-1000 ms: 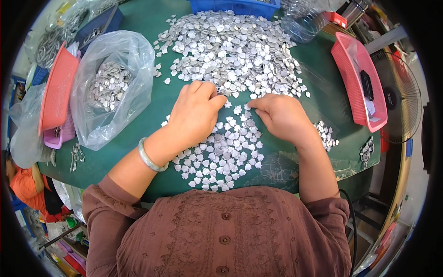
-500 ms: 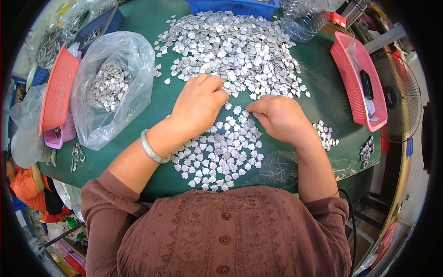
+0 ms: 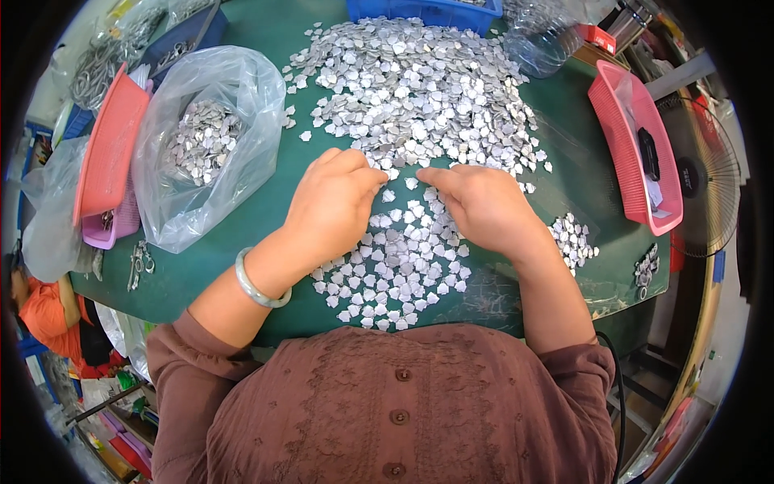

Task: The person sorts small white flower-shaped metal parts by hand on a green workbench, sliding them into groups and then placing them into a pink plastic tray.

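Observation:
Small flat silver metal pieces with scalloped edges lie in a large heap [image 3: 427, 89] on the green tabletop. Closer to me, more pieces are spread in a looser patch [image 3: 395, 270]. My left hand [image 3: 334, 202], a pale bangle [image 3: 251, 282] on its wrist, is at the gap between heap and patch. Its fingers are bent together beside a few pieces; whatever they hold is hidden. Opposite it is my right hand [image 3: 490, 206], its index finger stretched toward the heap's near edge and the other fingers curled under. I see nothing held in it.
A clear plastic bag [image 3: 262, 153] of similar pieces stands at left beside a pink basket [image 3: 109, 153]. Another pink basket [image 3: 605, 105] is at right, near a fan [image 3: 713, 173]. A blue bin [image 3: 379, 10] sits behind the heap. A small pile [image 3: 574, 242] lies by my right forearm.
My left hand has shifted slightly left and nearer to me. The right index finger has straightened out toward the heap. The whole view has shifted a little.

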A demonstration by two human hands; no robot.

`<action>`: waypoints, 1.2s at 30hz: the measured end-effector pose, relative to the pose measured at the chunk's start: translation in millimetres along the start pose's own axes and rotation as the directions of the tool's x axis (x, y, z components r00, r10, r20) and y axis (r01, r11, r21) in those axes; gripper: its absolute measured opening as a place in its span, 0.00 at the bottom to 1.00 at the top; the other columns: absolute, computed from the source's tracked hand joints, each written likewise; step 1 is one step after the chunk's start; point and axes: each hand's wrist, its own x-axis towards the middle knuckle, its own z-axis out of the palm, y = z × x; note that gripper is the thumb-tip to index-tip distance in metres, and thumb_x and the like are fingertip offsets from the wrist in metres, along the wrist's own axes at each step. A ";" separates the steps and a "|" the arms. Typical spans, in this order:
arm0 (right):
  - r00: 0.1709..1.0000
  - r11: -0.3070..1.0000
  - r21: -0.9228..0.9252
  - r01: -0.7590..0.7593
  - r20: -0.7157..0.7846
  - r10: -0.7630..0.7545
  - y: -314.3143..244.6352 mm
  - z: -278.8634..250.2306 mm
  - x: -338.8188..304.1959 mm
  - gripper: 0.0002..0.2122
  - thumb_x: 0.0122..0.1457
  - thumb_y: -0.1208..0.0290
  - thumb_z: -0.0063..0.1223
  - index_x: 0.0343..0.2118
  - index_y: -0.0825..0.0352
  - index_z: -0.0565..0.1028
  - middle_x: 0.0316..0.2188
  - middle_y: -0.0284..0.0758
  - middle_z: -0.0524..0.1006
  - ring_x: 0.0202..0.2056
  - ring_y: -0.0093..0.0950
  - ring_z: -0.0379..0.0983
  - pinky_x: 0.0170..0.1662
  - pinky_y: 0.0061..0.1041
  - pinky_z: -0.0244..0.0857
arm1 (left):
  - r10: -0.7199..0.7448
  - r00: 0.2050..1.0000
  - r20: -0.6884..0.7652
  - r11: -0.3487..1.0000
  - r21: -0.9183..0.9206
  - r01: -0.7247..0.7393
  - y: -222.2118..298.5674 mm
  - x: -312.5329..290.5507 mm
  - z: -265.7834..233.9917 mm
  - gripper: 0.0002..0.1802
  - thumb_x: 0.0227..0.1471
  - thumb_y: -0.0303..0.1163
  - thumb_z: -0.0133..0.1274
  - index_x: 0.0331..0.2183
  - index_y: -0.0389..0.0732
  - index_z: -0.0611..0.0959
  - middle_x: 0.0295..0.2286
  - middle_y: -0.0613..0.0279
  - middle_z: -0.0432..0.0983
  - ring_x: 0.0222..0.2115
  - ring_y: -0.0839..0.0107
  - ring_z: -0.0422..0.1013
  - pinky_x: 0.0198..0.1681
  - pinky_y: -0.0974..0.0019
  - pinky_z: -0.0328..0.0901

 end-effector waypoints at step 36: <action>0.997 0.997 -0.011 0.072 -0.014 -0.072 -13.9 10.5 17.3 0.07 0.54 0.72 0.52 0.36 0.61 0.79 0.26 0.36 0.77 0.30 0.38 0.75 0.34 0.36 0.68 | -0.017 0.999 -0.032 0.999 0.044 0.019 -16.8 -9.7 4.2 0.10 0.41 0.27 0.63 0.31 0.40 0.82 0.27 0.62 0.71 0.31 0.59 0.67 0.38 0.60 0.64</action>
